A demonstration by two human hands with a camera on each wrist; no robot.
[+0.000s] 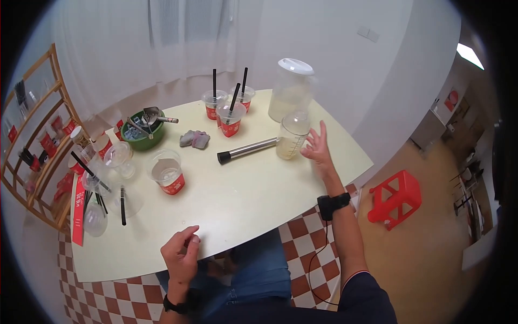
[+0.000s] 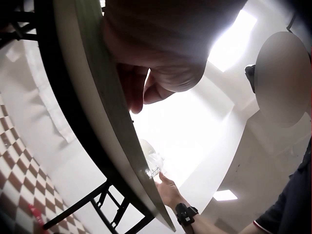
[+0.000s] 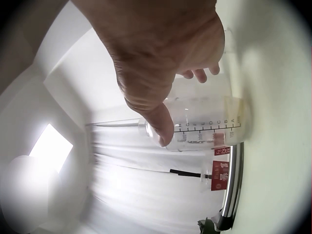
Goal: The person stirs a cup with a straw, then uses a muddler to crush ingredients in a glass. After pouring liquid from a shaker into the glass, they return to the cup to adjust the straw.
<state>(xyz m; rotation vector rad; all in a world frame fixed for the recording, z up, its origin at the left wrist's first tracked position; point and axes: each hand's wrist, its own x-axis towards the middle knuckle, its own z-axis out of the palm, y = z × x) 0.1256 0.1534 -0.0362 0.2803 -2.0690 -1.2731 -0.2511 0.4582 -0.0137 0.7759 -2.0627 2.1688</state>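
My right hand (image 1: pixel 318 150) is beside a clear shaker (image 1: pixel 291 141) with printed measuring marks and pale liquid low inside. Its fingers are spread and extended. In the right wrist view, the thumb (image 3: pixel 161 127) overlaps the upper part of the shaker, while the other fingertips appear on the far side. A steel muddler (image 1: pixel 251 149) with a black end lies just left of the shaker. My left hand (image 1: pixel 181 254) hovers by the table's front edge, fingers loosely bent and holding nothing. Nearest to it stands a clear cup (image 1: pixel 166 170) with a red label, containing some liquid.
A lidded pitcher (image 1: pixel 283 100) stands behind the shaker. Several cups with black straws (image 1: pixel 235 108) occupy the back, near a grey cloth (image 1: pixel 195 139) and a green bowl (image 1: pixel 141 141) of utensils. Cups and straws crowd the left end. A red stool (image 1: pixel 396 200) stands right of the table.
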